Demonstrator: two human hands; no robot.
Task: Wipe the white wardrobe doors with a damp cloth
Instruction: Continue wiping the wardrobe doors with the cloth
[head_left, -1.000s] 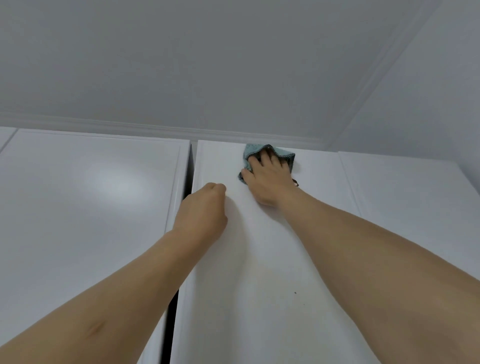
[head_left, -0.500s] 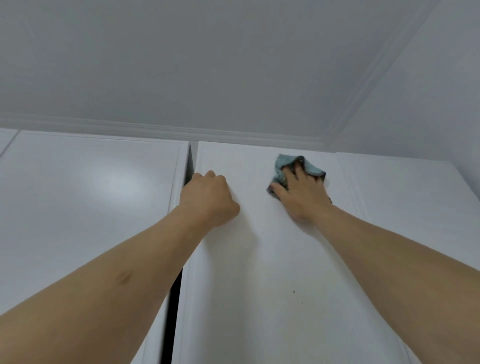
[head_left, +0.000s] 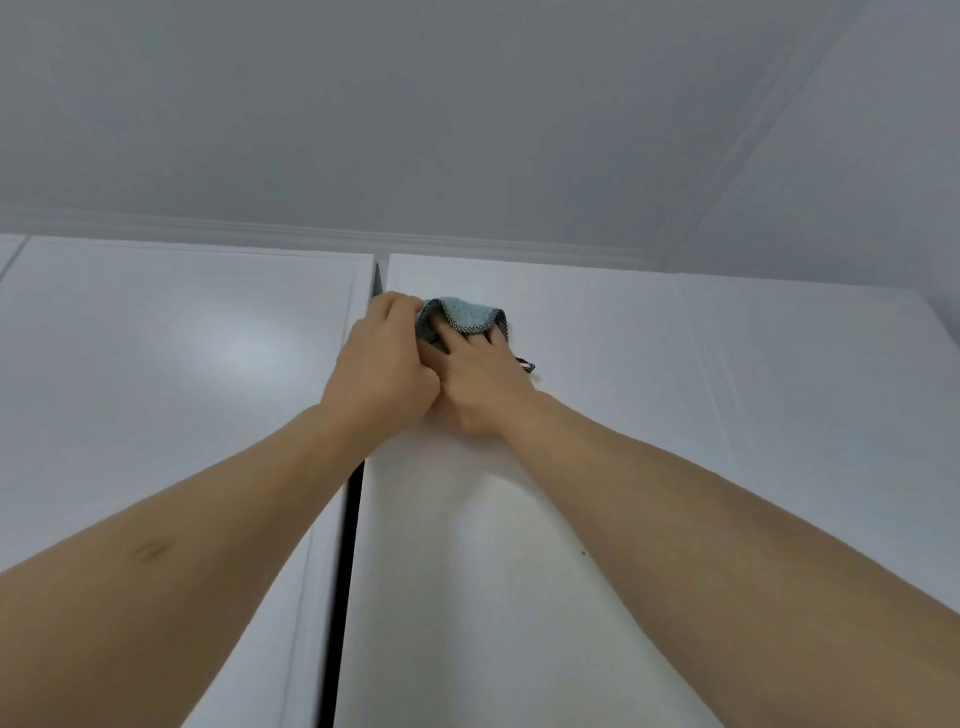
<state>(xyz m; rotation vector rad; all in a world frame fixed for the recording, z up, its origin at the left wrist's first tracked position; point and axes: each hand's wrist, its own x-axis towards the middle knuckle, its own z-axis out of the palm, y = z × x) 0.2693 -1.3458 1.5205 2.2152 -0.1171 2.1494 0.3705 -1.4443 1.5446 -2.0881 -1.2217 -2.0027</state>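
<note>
High on the middle white wardrobe door (head_left: 467, 571), near its top left corner, lies a teal cloth (head_left: 465, 312). My right hand (head_left: 483, 379) presses it flat against the door, and the cloth's upper edge folds over the fingertips. My left hand (head_left: 382, 358) sits right beside it, touching it, with its fingers curled round the door's left edge. That door stands slightly ajar, leaving a dark gap (head_left: 345, 545) between it and the left door (head_left: 182, 389).
Another white door panel (head_left: 805, 415) lies to the right. A white cornice (head_left: 311, 236) runs along the door tops under the grey ceiling (head_left: 467, 104). A small dark speck (head_left: 583, 553) marks the middle door lower down.
My right hand has slid the cloth left along the top of the door, from its right side up to my left hand. My left hand has moved a little higher on the edge.
</note>
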